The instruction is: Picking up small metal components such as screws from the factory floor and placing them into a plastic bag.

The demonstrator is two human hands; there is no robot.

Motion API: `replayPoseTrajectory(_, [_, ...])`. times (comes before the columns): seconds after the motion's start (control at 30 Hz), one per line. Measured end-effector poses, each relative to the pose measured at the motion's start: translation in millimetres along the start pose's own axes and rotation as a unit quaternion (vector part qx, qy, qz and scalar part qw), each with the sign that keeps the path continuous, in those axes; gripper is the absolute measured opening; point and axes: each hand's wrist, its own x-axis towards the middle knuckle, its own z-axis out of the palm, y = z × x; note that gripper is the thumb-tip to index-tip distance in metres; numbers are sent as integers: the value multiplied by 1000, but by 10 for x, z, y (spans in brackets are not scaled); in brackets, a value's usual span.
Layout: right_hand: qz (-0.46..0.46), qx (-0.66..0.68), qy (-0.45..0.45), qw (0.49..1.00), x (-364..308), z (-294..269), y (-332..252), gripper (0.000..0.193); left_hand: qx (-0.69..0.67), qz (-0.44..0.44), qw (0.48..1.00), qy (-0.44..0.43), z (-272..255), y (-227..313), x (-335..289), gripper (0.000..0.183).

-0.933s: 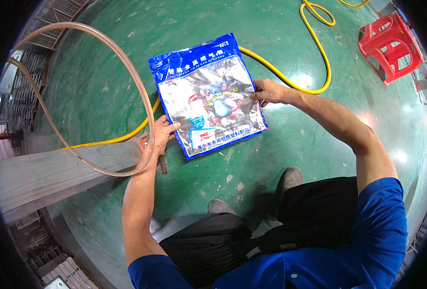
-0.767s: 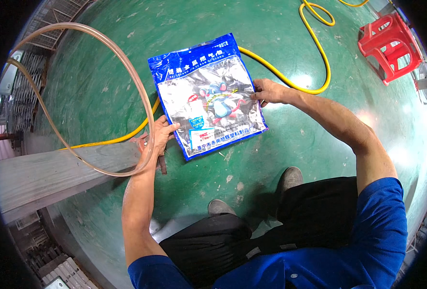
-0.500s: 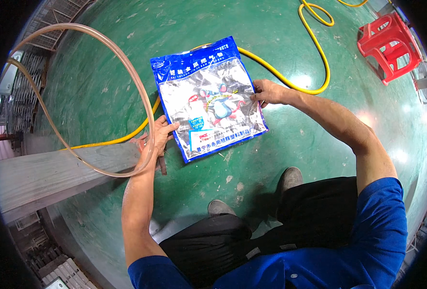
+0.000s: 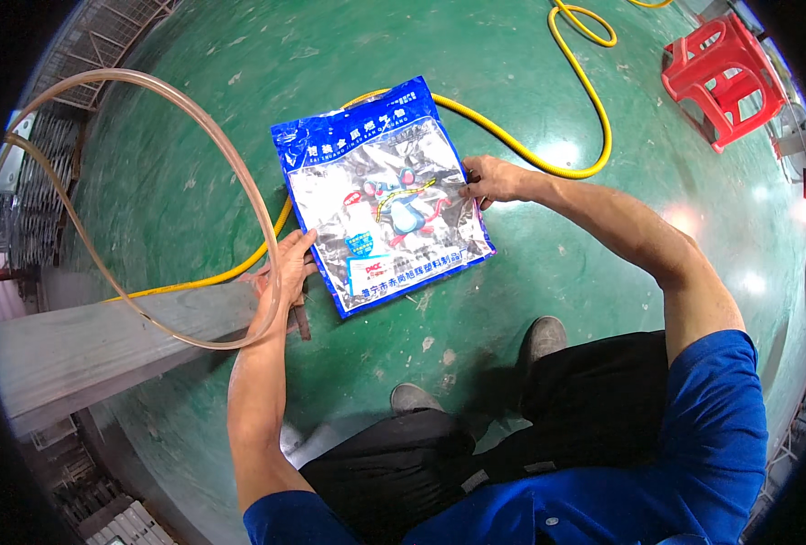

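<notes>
A flat plastic bag, blue along its border and clear in the middle, is held out in front of me. Printed on it is a cartoon mouse; silvery, crinkled material shows through. My left hand is closed at the bag's left edge, with the thumb lapping slightly onto the front. At the right edge, my right hand pinches the bag between thumb and fingers. Fingers behind the bag are hidden. A loop of clear hose passes over my left wrist.
A grey wooden bench reaches in from the left, beside my left forearm. The yellow hose winds across the green floor behind the bag. At the far right stands a red plastic stool.
The bag has come slightly nearer with both hands on it. My left thumb overlaps its front less than before. The whole view has shifted a little, and the clear hose loop sits lower.
</notes>
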Motion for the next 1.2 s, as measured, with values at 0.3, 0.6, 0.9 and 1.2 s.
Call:
replayPoseTrajectory(0.3, [-23,4,-24,999,8,-34,24,39,-17,6,1000,1,30,66,16,38])
replayPoseTrajectory(0.6, [-35,-2,-66,997,-20,-97,42,42,-93,84,992,-29,111,166,16,45])
replayPoseTrajectory(0.9, [37,105,-48,993,-34,-77,2,49,-107,82,990,-33,114,169,-18,39])
replayPoseTrajectory(1.2, [46,105,-29,993,-38,-99,-33,51,-107,81,989,-55,25,135,25,44])
